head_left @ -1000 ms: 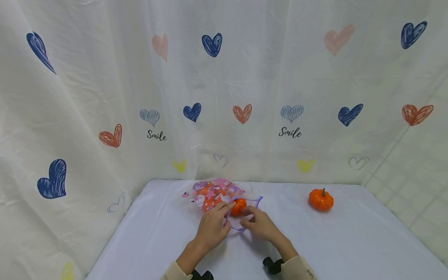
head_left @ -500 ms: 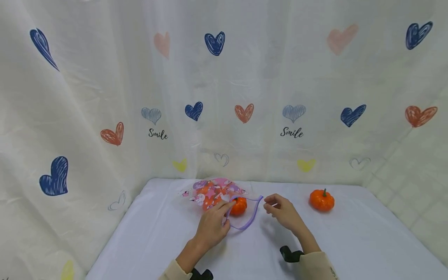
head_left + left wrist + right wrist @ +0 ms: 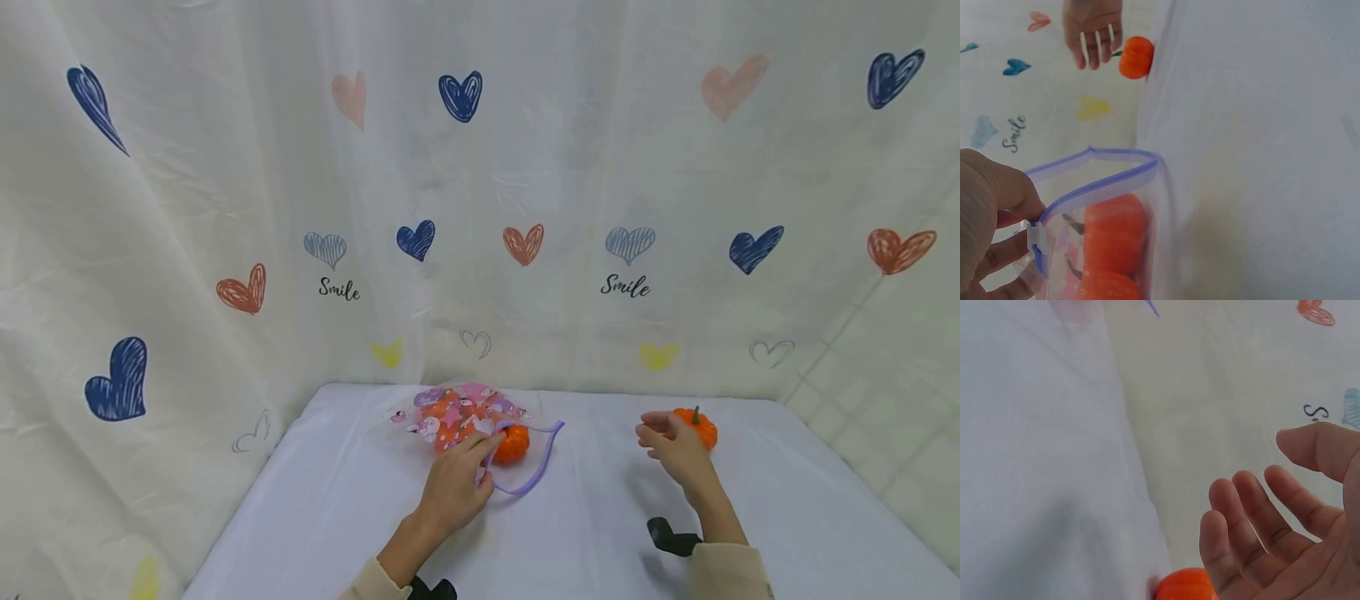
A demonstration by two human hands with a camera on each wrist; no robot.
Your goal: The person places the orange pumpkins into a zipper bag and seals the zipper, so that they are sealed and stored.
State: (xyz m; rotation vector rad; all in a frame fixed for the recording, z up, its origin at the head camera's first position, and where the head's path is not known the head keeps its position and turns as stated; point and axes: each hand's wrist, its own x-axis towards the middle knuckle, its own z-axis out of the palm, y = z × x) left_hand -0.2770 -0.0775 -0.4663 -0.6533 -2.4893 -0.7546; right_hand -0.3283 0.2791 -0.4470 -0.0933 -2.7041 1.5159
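Note:
My left hand (image 3: 453, 487) pinches the mouth edge of a clear zip bag (image 3: 465, 410) with a colourful print, lying on its side. Its purple zip rim (image 3: 1104, 182) stands spread apart, and a white slider (image 3: 1036, 237) sits by my left fingers. Inside, two small orange pumpkins (image 3: 1116, 231) show in the left wrist view. To the right, my right hand (image 3: 681, 457) hovers over the table with relaxed fingers and holds nothing. Just beyond it is another orange pumpkin (image 3: 705, 429) with a green stem, partly covered by that hand in the head view.
A white cloth covers the table (image 3: 592, 533). Behind it hangs a pale curtain (image 3: 555, 333) printed with hearts and the word "Smile". Dark camera mounts (image 3: 671, 537) stick out at both wrists.
My right hand has let go of the bag's rim and moved right, to the lone pumpkin. The bag's mouth has widened on that side. The left hand has kept its place.

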